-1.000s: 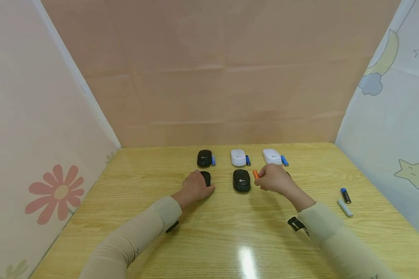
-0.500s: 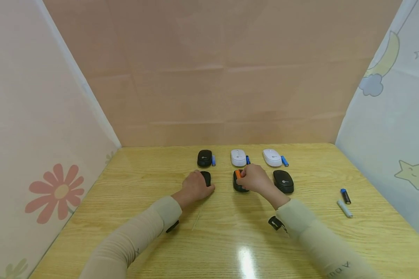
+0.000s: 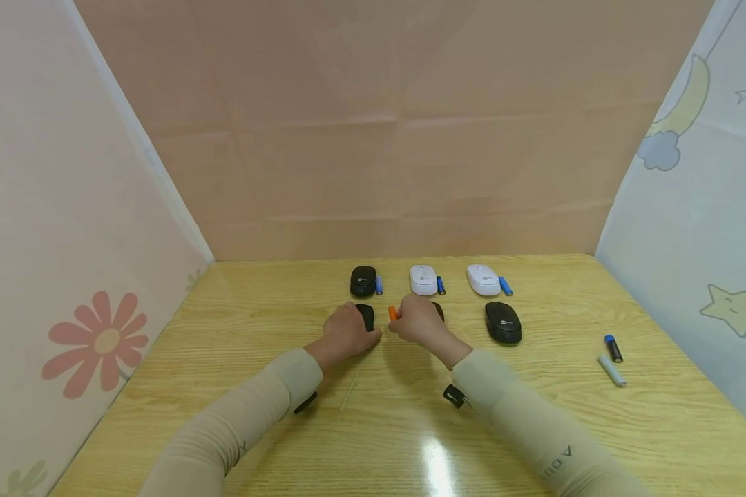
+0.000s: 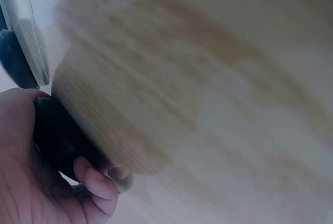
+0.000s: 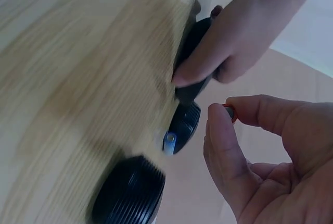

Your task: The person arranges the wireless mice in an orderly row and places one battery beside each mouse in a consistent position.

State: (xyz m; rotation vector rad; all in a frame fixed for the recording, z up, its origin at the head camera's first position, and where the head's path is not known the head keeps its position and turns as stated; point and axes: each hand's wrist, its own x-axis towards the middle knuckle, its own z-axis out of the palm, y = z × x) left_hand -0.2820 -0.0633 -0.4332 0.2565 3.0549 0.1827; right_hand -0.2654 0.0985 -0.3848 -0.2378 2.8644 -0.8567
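My left hand [image 3: 347,330] grips a black computer mouse [image 3: 365,315] on the wooden table, covering much of it. In the left wrist view, fingers curl round the edge of that dark mouse [image 4: 62,133]. Just to the right, my right hand [image 3: 418,321] pinches an orange battery [image 3: 393,313] between thumb and fingertip, a little apart from the held mouse. The right wrist view shows only the battery's end [image 5: 230,112] in the pinch. Behind the right hand, a second black mouse [image 3: 439,311] is mostly hidden.
The back row has a black mouse [image 3: 363,281] and two white ones, the left [image 3: 423,279] and right [image 3: 483,279], each beside a blue battery. Another black mouse [image 3: 503,322] sits at right. A dark battery [image 3: 613,348] and grey one [image 3: 612,371] lie far right.
My right hand has moved left with the orange battery, passing over the middle black mouse to beside the left hand. The right black mouse has come into view. The left hand stays put.
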